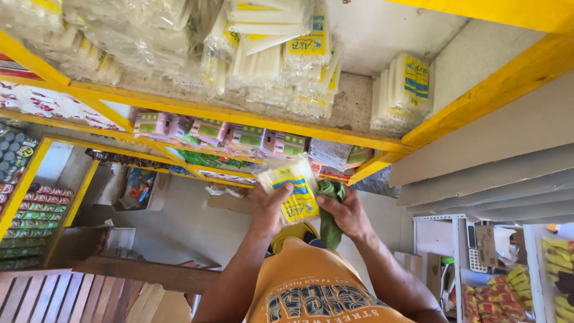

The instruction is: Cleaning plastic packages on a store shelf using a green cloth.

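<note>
Left hand is wrapped around a clear packet with a yellow-and-blue label, fingers clamped on it in front of the chest. Right hand pinches a green cloth against its right edge. Farther off, yellow shelves stacked with similar candle packs.

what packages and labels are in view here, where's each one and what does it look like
Candle packet: in both hands, clear wrap, yellow and blue label.
Candle packs: top shelf, white sticks, yellow labels.
Small boxes: shelf below, pink and green.
Cans: left rack, red and green rows.
Snack packets: lower right, yellow and red.
</note>
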